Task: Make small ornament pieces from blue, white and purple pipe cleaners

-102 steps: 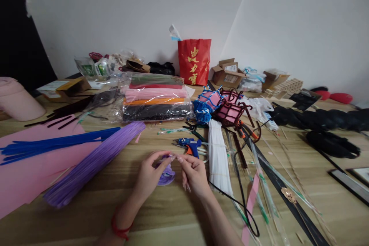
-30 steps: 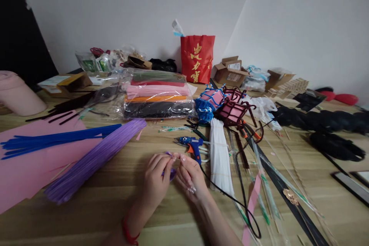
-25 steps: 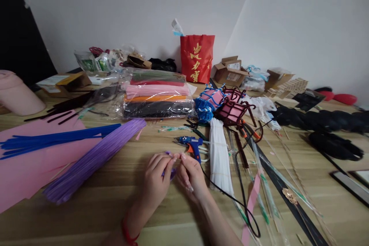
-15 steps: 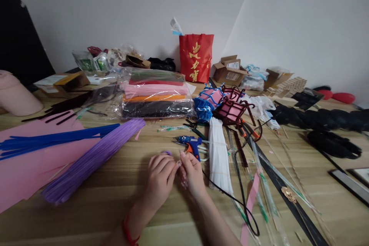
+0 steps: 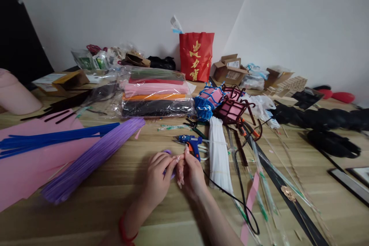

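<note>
My left hand is closed around a bent purple pipe cleaner; parts of it show above and beside the fingers, and the rest is hidden. My right hand meets it fingertip to fingertip, with thumb and forefinger pinched and the other fingers curled below. Whatever lies in that pinch is too small to make out. Just beyond the hands is a blue hot glue gun with an orange trigger. A bundle of purple pipe cleaners lies to the left, and a white bundle to the right.
Blue pipe cleaners rest on pink sheets. Behind are bagged coloured bundles, blue and dark-brown framed pink lanterns and a red bag. A black cable loops on the right among thin sticks and wrappers.
My right hand's fingers have turned and spread slightly, its thumb rising. More of the purple pipe cleaner shows beside my left hand, whose fingertips have shifted a little upward.
</note>
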Motion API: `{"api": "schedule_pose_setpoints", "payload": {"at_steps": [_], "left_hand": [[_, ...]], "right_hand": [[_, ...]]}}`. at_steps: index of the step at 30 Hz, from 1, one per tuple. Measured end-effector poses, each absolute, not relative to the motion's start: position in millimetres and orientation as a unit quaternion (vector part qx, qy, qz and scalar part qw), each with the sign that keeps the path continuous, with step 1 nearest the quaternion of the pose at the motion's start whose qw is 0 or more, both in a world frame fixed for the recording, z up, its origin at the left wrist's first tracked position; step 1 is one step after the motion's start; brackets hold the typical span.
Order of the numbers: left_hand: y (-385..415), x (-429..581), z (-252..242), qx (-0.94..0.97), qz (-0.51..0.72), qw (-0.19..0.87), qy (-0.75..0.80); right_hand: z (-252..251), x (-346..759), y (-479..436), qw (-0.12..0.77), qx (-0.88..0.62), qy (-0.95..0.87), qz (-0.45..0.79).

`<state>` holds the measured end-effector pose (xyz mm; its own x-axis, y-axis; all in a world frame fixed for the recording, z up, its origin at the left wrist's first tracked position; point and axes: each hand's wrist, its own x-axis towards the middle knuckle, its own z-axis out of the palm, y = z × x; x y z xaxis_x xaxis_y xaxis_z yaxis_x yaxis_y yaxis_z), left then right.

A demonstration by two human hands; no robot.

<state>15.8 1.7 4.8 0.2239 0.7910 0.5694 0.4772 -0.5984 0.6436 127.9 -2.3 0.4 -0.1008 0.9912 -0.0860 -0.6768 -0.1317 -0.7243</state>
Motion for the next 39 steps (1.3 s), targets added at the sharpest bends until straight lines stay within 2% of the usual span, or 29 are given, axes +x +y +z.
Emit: {"api": "schedule_pose_setpoints", "payload": {"at_steps": [13,19,24,31,35,39], "left_hand": [[-2.2,19.0,8.1,0.810,0.417,0.099,0.400],[0.9,16.0,8.7,0.794,0.418,0.135,0.420],[2.5,14.6,7.3,0.776,0.434,0.143,0.435],[-0.9,18.1,8.4,0.799,0.419,0.111,0.416],[-2.4,19.4,10.5,0.810,0.413,0.103,0.404],[0.3,17.4,11.2,0.789,0.423,0.129,0.426]], "right_hand": [[7.1,127.6,-8.0,0.605,-0.370,-0.242,0.662],[4.7,129.3,-4.2,0.585,-0.329,-0.257,0.696],[0.1,129.7,-4.1,0.609,-0.288,-0.263,0.691],[-0.3,127.5,-6.2,0.623,-0.356,-0.280,0.638],[2.0,129.4,-5.7,0.588,-0.390,-0.259,0.660],[2.1,131.0,-3.7,0.582,-0.341,-0.254,0.694]]}}
